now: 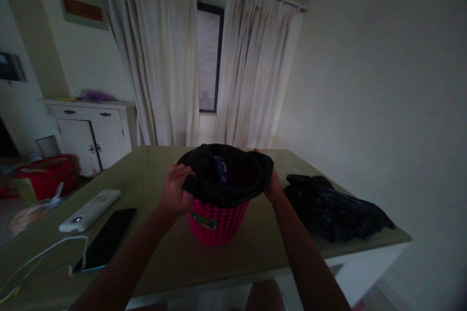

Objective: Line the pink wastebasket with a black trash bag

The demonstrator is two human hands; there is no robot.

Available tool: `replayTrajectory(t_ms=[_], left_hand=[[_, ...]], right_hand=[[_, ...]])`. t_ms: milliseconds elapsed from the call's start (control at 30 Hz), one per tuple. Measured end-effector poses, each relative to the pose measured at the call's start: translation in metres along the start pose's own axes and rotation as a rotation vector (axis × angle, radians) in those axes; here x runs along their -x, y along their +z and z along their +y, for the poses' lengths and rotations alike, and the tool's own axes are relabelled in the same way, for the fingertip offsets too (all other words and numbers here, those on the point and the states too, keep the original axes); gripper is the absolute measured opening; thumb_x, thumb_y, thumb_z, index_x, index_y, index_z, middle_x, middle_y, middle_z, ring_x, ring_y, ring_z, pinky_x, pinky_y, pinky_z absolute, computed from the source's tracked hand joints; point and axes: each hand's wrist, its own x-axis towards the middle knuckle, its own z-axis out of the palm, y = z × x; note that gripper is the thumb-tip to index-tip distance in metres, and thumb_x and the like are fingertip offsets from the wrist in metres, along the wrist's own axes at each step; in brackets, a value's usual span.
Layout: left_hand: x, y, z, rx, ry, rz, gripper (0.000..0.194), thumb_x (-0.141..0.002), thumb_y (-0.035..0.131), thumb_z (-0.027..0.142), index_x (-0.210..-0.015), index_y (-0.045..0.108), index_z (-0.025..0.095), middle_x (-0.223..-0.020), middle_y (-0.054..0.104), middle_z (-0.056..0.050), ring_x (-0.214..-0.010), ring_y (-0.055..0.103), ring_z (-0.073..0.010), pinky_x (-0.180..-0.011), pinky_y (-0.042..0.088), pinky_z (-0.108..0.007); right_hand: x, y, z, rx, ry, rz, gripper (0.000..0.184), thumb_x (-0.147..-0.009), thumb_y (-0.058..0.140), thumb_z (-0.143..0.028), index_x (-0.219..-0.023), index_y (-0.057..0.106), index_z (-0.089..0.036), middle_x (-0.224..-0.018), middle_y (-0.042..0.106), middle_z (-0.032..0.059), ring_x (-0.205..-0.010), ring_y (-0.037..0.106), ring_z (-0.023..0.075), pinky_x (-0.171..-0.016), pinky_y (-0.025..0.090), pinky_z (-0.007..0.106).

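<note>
A pink plastic basket (217, 226) with holes in its wall stands on the table in front of me. A black plastic bag (226, 199) lines it and is folded over its rim. Inside the bag lies a dark blue packet (221, 171) with small printed marks. My left hand (177, 189) is closed on the bag's edge at the basket's left side. On the right side my right hand (270, 182) grips the bag at the rim, its fingers partly hidden behind the black plastic.
A crumpled black plastic bag (335, 209) lies at the table's right. On the left are a white power strip or power bank (90, 210) and a dark phone (109, 238) with a white cable (40, 255). The table (156, 160) meets the wall at right; a white cabinet (95, 131) stands behind.
</note>
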Motion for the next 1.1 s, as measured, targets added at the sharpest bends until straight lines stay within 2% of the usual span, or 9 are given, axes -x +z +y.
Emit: replayTrajectory(t_ms=[167, 267, 400, 533, 667, 833, 900, 1000, 1100], left_hand=[[0.0, 0.0, 0.006, -0.1, 0.138, 0.003, 0.022, -0.095, 0.044, 0.02, -0.074, 0.049, 0.026, -0.065, 0.054, -0.001, -0.062, 0.05, -0.0213, -0.068, 0.037, -0.04], [-0.002, 0.001, 0.01, -0.14, 0.145, -0.021, 0.021, -0.092, 0.043, 0.019, -0.073, 0.05, 0.026, -0.064, 0.055, -0.002, -0.061, 0.052, -0.0221, -0.066, 0.038, -0.04], [-0.003, 0.009, 0.012, -0.21, 0.146, -0.048, 0.02, -0.087, 0.045, 0.021, -0.076, 0.06, 0.024, -0.069, 0.066, -0.008, -0.065, 0.06, -0.0268, -0.068, 0.045, -0.044], [-0.002, 0.018, 0.011, -0.252, 0.069, -0.126, 0.024, -0.086, 0.045, 0.024, -0.081, 0.069, 0.021, -0.08, 0.075, -0.013, -0.075, 0.068, -0.0318, -0.077, 0.051, -0.048], [-0.001, 0.011, 0.013, -0.254, -0.065, -0.133, 0.021, -0.085, 0.049, 0.028, -0.084, 0.069, 0.021, -0.083, 0.073, -0.013, -0.081, 0.067, -0.0331, -0.078, 0.05, -0.048], [-0.004, -0.014, 0.009, -0.056, -0.269, 0.201, 0.021, -0.084, 0.057, 0.028, -0.097, 0.072, 0.023, -0.105, 0.075, -0.01, -0.107, 0.068, -0.0317, -0.096, 0.05, -0.046], [-0.012, -0.023, 0.005, 0.108, -0.47, 0.336, 0.019, -0.085, 0.063, 0.034, -0.098, 0.074, 0.024, -0.107, 0.074, -0.008, -0.111, 0.067, -0.0296, -0.097, 0.052, -0.042], [-0.039, -0.033, -0.002, 0.566, -0.909, 0.537, 0.019, -0.083, 0.073, 0.042, -0.089, 0.07, 0.024, -0.092, 0.069, -0.002, -0.089, 0.065, -0.0217, -0.074, 0.055, -0.03], [-0.08, -0.042, -0.005, 0.969, -1.138, 0.593, 0.002, -0.083, 0.068, 0.02, -0.081, 0.067, 0.021, -0.083, 0.066, -0.001, -0.074, 0.062, -0.0156, -0.061, 0.054, -0.022]], right_hand=[[-0.027, 0.006, -0.054, 0.551, -0.174, -0.303, 0.061, -0.096, 0.068, -0.065, -0.147, 0.069, -0.033, -0.158, 0.064, 0.0043, -0.152, 0.054, 0.0318, -0.136, 0.031, 0.056], [-0.044, 0.026, -0.076, 0.755, -0.223, -0.487, 0.059, -0.096, 0.069, -0.066, -0.146, 0.072, -0.035, -0.16, 0.062, 0.0059, -0.156, 0.05, 0.0344, -0.137, 0.025, 0.062], [-0.06, 0.081, -0.093, 0.706, -0.264, -0.74, 0.057, -0.101, 0.064, -0.061, -0.151, 0.068, -0.034, -0.168, 0.055, 0.005, -0.161, 0.045, 0.0318, -0.139, 0.023, 0.059], [-0.062, 0.137, -0.12, 0.523, -0.413, -0.789, 0.053, -0.1, 0.066, -0.053, -0.151, 0.067, -0.037, -0.17, 0.053, -0.0011, -0.162, 0.042, 0.0283, -0.138, 0.028, 0.053], [-0.064, 0.15, -0.156, 0.341, -0.587, -0.585, 0.051, -0.098, 0.064, -0.058, -0.139, 0.075, -0.03, -0.151, 0.069, 0.0033, -0.149, 0.056, 0.0293, -0.125, 0.047, 0.049], [-0.078, 0.097, -0.176, 0.238, -0.65, 0.041, 0.045, -0.098, 0.058, -0.06, -0.098, 0.08, -0.021, -0.102, 0.077, 0.0067, -0.105, 0.072, 0.0226, -0.092, 0.06, 0.038], [-0.083, 0.068, -0.176, 0.184, -0.579, 0.233, 0.037, -0.094, 0.066, -0.056, -0.086, 0.072, -0.02, -0.086, 0.07, 0.0033, -0.084, 0.067, 0.0176, -0.078, 0.057, 0.033], [-0.084, 0.033, -0.173, 0.159, -0.419, 0.34, 0.022, -0.084, 0.08, -0.034, -0.086, 0.062, -0.022, -0.081, 0.062, -0.0015, -0.076, 0.059, 0.0125, -0.072, 0.051, 0.029], [-0.08, 0.012, -0.171, 0.348, -0.285, 0.434, 0.023, -0.079, 0.078, -0.017, -0.092, 0.061, -0.022, -0.081, 0.061, -0.0017, -0.077, 0.059, 0.0132, -0.078, 0.05, 0.032]])
